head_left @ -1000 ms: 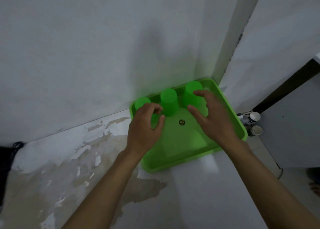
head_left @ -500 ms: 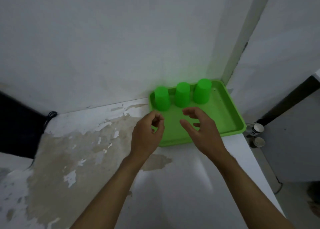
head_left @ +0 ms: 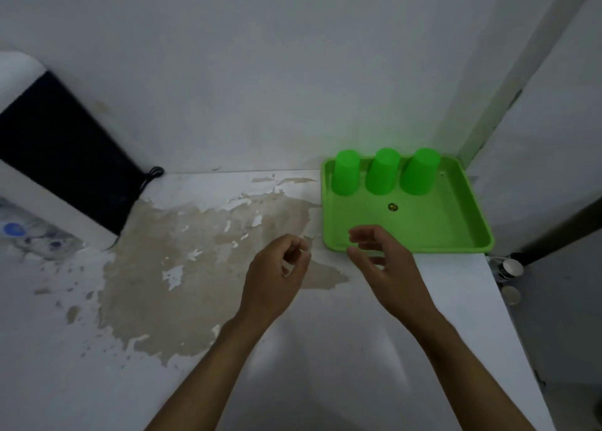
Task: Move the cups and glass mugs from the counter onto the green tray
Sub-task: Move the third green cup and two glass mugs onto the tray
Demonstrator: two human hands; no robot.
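Observation:
The green tray [head_left: 449, 228] sits in the far right corner of the white counter. Three green cups stand upside down in a row along its back edge: left cup [head_left: 346, 177], middle cup [head_left: 381, 175], right cup [head_left: 419, 175]. My left hand [head_left: 275, 280] hovers over the counter just left of the tray's near corner, fingers loosely curled and holding nothing. My right hand [head_left: 386, 264] hangs over the tray's near rim with fingers apart, empty. No glass mugs are in view.
The counter [head_left: 195, 267] has a large patch of peeled brownish surface. A black and white appliance [head_left: 58, 156] with a black cord [head_left: 153, 173] stands at the far left. The counter's right edge drops off; two small round containers [head_left: 511, 267] lie below it.
Both hands have pulled back from the cups toward me, off the tray's middle to its near edge. The view has swung left, showing the appliance. The three cups stay put.

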